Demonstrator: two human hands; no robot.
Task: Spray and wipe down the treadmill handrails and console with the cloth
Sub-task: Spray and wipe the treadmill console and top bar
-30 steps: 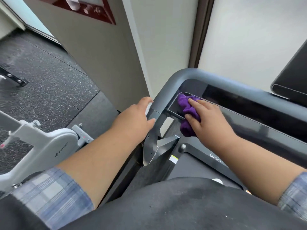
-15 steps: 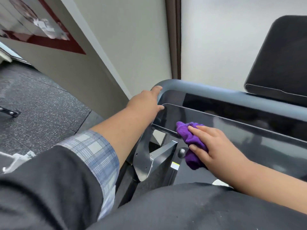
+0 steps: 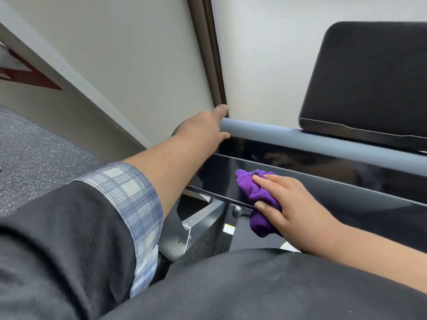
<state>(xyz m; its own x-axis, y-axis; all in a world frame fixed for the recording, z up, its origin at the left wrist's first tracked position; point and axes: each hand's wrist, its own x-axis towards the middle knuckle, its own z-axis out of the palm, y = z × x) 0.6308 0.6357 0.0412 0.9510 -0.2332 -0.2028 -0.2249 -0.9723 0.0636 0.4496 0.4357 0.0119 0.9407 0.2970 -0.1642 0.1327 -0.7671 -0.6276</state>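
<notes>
Pale wall behind, my right hand (image 3: 298,209) bunches the purple cloth (image 3: 256,199) at its ten o'clock against the glossy black console (image 3: 346,195), while farther off my left hand (image 3: 203,130) wraps the grey handrail (image 3: 300,137).

My left hand (image 3: 203,130) grips the left end of the handrail (image 3: 312,140) at far centre, the console panel (image 3: 335,197) lying just nearer below it, my right hand (image 3: 291,204) pressing the cloth (image 3: 254,192) on the panel's near-left edge, the screen (image 3: 369,82) beyond the rail at far right.
</notes>
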